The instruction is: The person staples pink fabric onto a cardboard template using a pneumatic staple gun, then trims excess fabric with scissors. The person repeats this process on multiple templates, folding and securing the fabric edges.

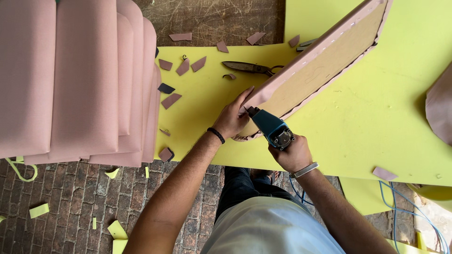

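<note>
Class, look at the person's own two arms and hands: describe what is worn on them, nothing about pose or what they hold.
Both forearms are bare, with no sleeves in view and no gloves. The left hand has a thin black band around its wrist. The right hand has a flat silver-coloured metal bracelet at its wrist. No rings can be made out.

Yellow foam sheet (376,117) under scissors (249,67), pink scraps (170,100).

upholstery workshop. stack of pink padded cushions (80,80) far left of fingers, yellow foam sheet (376,117) under them, fabric-wrapped board panel (320,61) just beyond, shears (249,67) above, pink fabric offcuts (170,100) scattered left, foam scraps (117,230) on brick floor (70,197) below.
</note>
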A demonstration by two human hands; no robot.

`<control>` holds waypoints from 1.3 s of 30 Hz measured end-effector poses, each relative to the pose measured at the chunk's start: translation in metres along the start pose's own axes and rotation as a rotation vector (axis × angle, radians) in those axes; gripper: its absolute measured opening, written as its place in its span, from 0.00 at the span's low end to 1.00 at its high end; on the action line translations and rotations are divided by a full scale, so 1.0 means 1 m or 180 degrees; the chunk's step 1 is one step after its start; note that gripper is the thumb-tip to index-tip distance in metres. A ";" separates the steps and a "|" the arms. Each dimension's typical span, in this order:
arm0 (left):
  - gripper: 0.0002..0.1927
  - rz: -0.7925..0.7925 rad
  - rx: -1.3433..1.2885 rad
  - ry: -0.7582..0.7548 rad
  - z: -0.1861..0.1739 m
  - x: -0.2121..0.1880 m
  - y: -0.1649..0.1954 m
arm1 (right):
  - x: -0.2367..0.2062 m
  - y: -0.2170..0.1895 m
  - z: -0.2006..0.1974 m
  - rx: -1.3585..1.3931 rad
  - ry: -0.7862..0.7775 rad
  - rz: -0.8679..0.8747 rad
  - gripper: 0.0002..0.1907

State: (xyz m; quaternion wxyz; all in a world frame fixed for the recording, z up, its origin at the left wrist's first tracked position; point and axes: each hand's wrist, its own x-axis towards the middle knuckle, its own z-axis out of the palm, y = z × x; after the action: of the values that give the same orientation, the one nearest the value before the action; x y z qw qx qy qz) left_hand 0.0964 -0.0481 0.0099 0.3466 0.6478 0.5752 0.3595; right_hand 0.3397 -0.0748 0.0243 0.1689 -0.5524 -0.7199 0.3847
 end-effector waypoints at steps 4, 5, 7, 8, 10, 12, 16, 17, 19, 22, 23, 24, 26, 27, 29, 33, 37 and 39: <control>0.45 -0.0064 -0.0255 -0.0329 -0.006 -0.002 -0.004 | 0.001 0.004 -0.009 0.0079 -0.0025 -0.0054 0.12; 0.46 0.0041 -0.0400 -0.0407 -0.008 0.000 -0.004 | 0.000 0.004 -0.012 0.0092 -0.0032 -0.0017 0.12; 0.42 0.0050 -0.0585 -0.0566 -0.009 0.010 -0.002 | -0.002 0.006 -0.017 0.0144 -0.0009 0.0049 0.12; 0.37 -0.0051 -0.0626 -0.0639 -0.008 0.019 0.000 | -0.004 0.006 -0.019 0.0180 0.0011 0.0075 0.13; 0.31 -0.0338 -0.0250 -0.0795 -0.006 0.036 0.004 | -0.004 0.009 -0.021 0.0182 0.0062 0.0096 0.13; 0.29 -0.0703 0.0583 -0.0933 -0.002 0.048 0.009 | -0.004 0.014 -0.021 0.0099 0.0107 0.0070 0.12; 0.34 -0.0386 0.0626 -0.0903 -0.002 0.050 0.019 | -0.002 0.027 -0.026 -0.0007 -0.0134 0.0573 0.15; 0.36 -0.0387 0.0635 -0.0877 -0.002 0.047 0.022 | -0.003 0.031 -0.030 0.0221 -0.0070 0.0524 0.15; 0.37 -0.0389 0.0655 -0.0765 -0.002 0.047 0.027 | -0.002 0.036 -0.038 0.0599 0.0133 0.0359 0.16; 0.37 -0.0461 0.0680 -0.0688 -0.001 0.044 0.032 | 0.001 0.036 -0.047 0.0938 0.0308 0.0516 0.18; 0.37 -0.0441 0.0741 -0.0699 0.000 0.043 0.033 | 0.005 0.034 -0.048 0.0964 0.0282 0.0793 0.17; 0.37 -0.0402 0.0820 -0.0697 -0.001 0.044 0.033 | 0.011 0.032 -0.050 0.0998 0.0272 0.1048 0.17; 0.41 -0.0513 0.0745 -0.0718 -0.001 0.044 0.032 | 0.023 0.027 -0.052 0.0630 0.0345 0.0400 0.18; 0.43 -0.0580 0.0694 -0.0733 -0.002 0.043 0.031 | 0.025 0.026 -0.053 0.0437 0.0368 0.0087 0.18; 0.43 -0.0539 0.0726 -0.0728 -0.003 0.044 0.029 | 0.027 0.023 -0.053 0.0636 0.0295 -0.0100 0.18; 0.43 -0.0387 0.0645 -0.0726 -0.005 0.044 0.028 | 0.021 0.019 -0.048 0.0695 0.0359 -0.0394 0.19; 0.44 -0.0544 0.0686 -0.0830 -0.006 0.042 0.031 | 0.019 0.016 -0.043 0.0116 0.0285 -0.0229 0.16; 0.45 -0.0559 0.0723 -0.0915 -0.006 0.040 0.034 | 0.018 0.014 -0.041 0.0527 0.0292 -0.0355 0.17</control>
State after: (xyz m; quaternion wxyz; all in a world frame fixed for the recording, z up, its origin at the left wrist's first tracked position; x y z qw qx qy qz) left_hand 0.1114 -0.0109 0.0447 0.3799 0.6748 0.6109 0.1646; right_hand 0.3710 -0.0420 0.0374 0.2679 -0.5127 -0.7068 0.4072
